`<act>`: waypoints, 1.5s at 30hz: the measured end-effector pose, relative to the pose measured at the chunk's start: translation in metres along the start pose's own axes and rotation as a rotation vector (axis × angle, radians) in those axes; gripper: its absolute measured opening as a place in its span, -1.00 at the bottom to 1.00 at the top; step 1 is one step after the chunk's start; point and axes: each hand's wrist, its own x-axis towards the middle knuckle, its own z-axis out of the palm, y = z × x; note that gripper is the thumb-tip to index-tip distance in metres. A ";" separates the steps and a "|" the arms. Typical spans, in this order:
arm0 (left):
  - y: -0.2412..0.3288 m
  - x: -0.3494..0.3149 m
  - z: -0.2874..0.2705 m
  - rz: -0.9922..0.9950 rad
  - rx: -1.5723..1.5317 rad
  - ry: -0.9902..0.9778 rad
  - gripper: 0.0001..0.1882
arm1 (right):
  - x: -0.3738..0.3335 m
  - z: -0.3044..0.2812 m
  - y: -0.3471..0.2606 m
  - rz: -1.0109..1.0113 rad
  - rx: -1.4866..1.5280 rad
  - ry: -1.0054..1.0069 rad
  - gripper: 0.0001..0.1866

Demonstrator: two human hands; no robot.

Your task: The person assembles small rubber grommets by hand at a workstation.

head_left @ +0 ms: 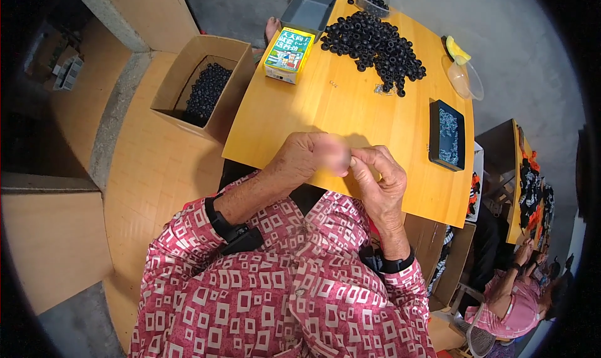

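My left hand (299,159) and my right hand (384,181) meet above the near edge of the yellow wooden table (282,117). The left fingers are curled inward, and a blur covers their tips. Thumb and forefinger of the right hand pinch together right against that blurred spot. Whatever sits between the fingertips is too smeared to name. Farther back lies a heap of small black ring-shaped parts (369,41). A few tiny metal springs (333,83) rest in front of it.
On the right stands a black tray (433,135) of small metal pieces. A yellow-green box (289,56) and a grey bin (310,10) are at the back left. A cardboard box (231,110) of black parts flanks the table. Another person (510,305) sits at lower right.
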 end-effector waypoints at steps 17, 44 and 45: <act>0.000 0.002 -0.003 0.124 0.230 -0.008 -0.77 | 0.005 0.003 0.000 -0.379 -0.452 0.057 -0.62; -0.002 -0.003 -0.001 0.302 0.472 0.064 -0.89 | 0.001 -0.005 -0.001 -0.188 -0.225 -0.033 -0.86; -0.003 -0.003 -0.001 0.301 0.474 0.065 -0.89 | 0.001 -0.004 0.000 -0.188 -0.223 -0.033 -0.86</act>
